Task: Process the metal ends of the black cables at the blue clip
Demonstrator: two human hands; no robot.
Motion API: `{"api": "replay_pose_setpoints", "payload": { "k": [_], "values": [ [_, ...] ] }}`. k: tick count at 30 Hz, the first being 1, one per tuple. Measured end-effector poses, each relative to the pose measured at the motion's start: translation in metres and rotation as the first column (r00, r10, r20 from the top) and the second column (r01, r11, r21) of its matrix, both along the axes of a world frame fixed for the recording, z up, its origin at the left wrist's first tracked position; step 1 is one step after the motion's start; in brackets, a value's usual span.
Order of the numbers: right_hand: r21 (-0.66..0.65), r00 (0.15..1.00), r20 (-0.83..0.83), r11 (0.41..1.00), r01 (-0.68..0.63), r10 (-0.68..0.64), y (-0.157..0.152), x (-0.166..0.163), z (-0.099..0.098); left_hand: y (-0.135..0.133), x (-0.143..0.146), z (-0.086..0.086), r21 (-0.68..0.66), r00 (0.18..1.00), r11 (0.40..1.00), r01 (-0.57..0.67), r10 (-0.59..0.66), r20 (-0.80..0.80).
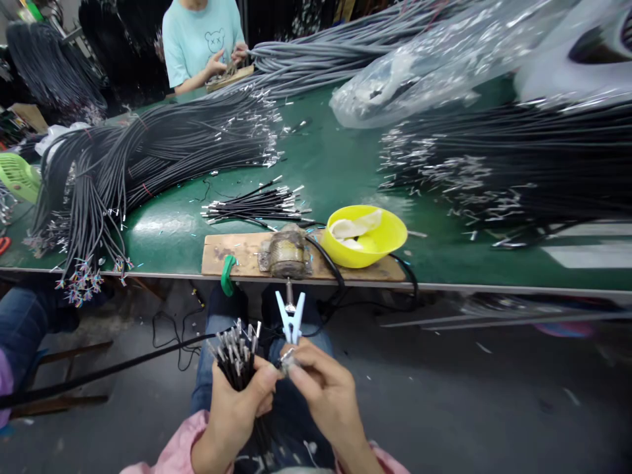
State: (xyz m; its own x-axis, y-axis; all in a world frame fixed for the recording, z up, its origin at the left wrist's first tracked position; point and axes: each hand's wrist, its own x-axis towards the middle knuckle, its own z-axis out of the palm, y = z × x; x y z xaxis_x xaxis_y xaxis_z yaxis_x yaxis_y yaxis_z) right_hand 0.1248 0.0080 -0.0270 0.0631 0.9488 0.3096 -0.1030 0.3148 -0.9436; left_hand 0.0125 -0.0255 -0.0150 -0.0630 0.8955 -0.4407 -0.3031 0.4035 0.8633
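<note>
My left hand (237, 405) is wrapped round a bundle of thin black cables (237, 352) with bare metal tips pointing up. My right hand (323, 388) pinches one wire end (286, 357) between thumb and fingers, just below a white clip (291, 319) that hangs from a small motor (288, 253). The motor sits on a wooden board (232, 253) at the near edge of the green table (336, 164). Both hands are over my lap, in front of the table.
A yellow bowl (380, 243) holding pale scraps rests on the board. A small pile of finished cables (259, 204) lies behind it. Large cable bundles (148, 151) cover the table left and right. A person in a teal shirt (202, 36) works at the far side.
</note>
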Motion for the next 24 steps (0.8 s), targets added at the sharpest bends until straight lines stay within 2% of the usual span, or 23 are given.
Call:
{"api": "replay_pose_setpoints", "payload": {
  "k": [2, 6, 8, 12, 14, 15, 17, 20, 24],
  "values": [
    [-0.108, 0.997, -0.076, 0.993, -0.043, 0.035, 0.001, 0.003, -0.001, 0.001, -0.002, 0.001, 0.009, 1.000, 1.000, 0.011, -0.010, -0.020],
    [-0.150, 0.988, -0.086, 0.979, -0.136, 0.124, 0.000, 0.006, 0.002, 0.005, -0.007, 0.006, 0.028, 0.997, 0.998, 0.059, -0.058, -0.042],
    [-0.217, 0.960, -0.208, 0.948, -0.232, 0.187, -0.002, 0.005, 0.002, 0.009, -0.010, 0.012, 0.054, 0.993, 0.992, 0.115, -0.113, -0.042],
    [-0.346, 0.778, -0.552, 0.767, -0.540, 0.300, 0.000, 0.006, -0.004, 0.016, -0.011, 0.024, 0.117, 0.984, 0.978, 0.175, -0.170, -0.056],
    [-0.401, 0.740, -0.602, 0.688, -0.605, 0.299, 0.007, 0.010, -0.007, 0.016, -0.010, 0.024, 0.122, 0.984, 0.978, 0.171, -0.162, -0.080],
    [-0.429, 0.746, -0.602, 0.671, -0.604, 0.287, 0.013, 0.012, -0.007, 0.015, -0.010, 0.023, 0.116, 0.984, 0.980, 0.160, -0.149, -0.100],
    [-0.473, 0.783, -0.573, 0.684, -0.556, 0.241, 0.027, 0.016, -0.003, 0.011, -0.010, 0.020, 0.106, 0.983, 0.988, 0.114, -0.096, -0.157],
    [-0.482, 0.829, -0.540, 0.753, -0.447, 0.146, 0.045, 0.015, 0.008, 0.005, -0.011, 0.016, 0.119, 0.971, 0.992, 0.038, -0.008, -0.240],
    [-0.407, 0.815, -0.551, 0.794, -0.451, 0.179, 0.057, 0.004, 0.023, 0.007, -0.011, 0.019, 0.233, 0.925, 0.973, -0.003, 0.091, -0.368]
  ]
}}
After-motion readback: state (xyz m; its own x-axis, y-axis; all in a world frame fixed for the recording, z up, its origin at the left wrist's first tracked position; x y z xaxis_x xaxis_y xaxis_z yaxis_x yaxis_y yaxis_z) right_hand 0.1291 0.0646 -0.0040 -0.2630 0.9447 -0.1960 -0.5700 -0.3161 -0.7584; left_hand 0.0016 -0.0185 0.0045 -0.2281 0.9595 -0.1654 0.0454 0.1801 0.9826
